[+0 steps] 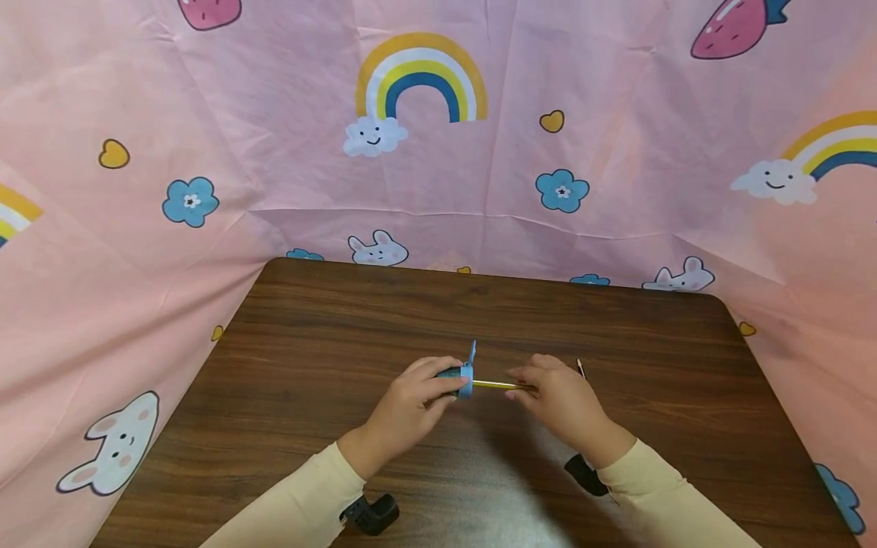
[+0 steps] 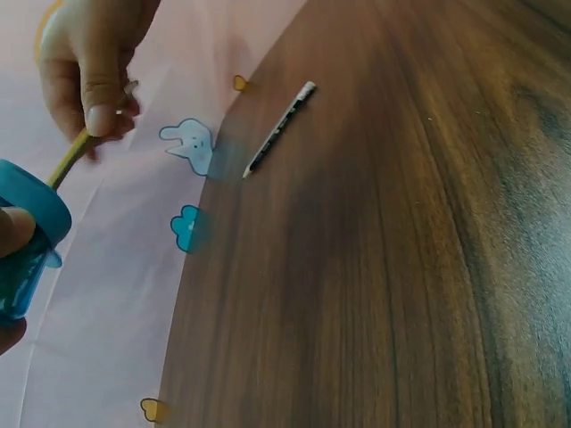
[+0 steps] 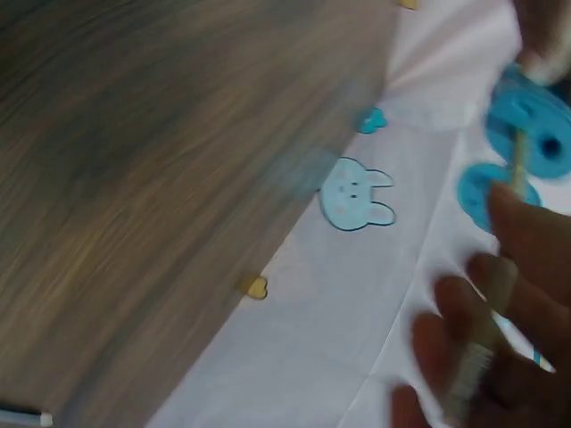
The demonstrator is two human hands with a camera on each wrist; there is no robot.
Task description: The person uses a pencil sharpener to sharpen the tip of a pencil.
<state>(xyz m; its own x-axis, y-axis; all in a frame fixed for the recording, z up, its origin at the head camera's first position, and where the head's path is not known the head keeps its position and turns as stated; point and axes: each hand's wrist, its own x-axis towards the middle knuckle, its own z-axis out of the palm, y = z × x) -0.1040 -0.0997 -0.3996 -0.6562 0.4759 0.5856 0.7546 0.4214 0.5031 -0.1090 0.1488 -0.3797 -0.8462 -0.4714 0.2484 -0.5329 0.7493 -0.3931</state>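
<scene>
The left hand grips the blue sharpener, midway between the side edges of the table. The right hand pinches the yellow pencil, one end inserted.

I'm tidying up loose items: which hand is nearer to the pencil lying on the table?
Right. The right hand is close beside the pencil, though not touching it; the left hand is farther off, to the left of both.
</scene>
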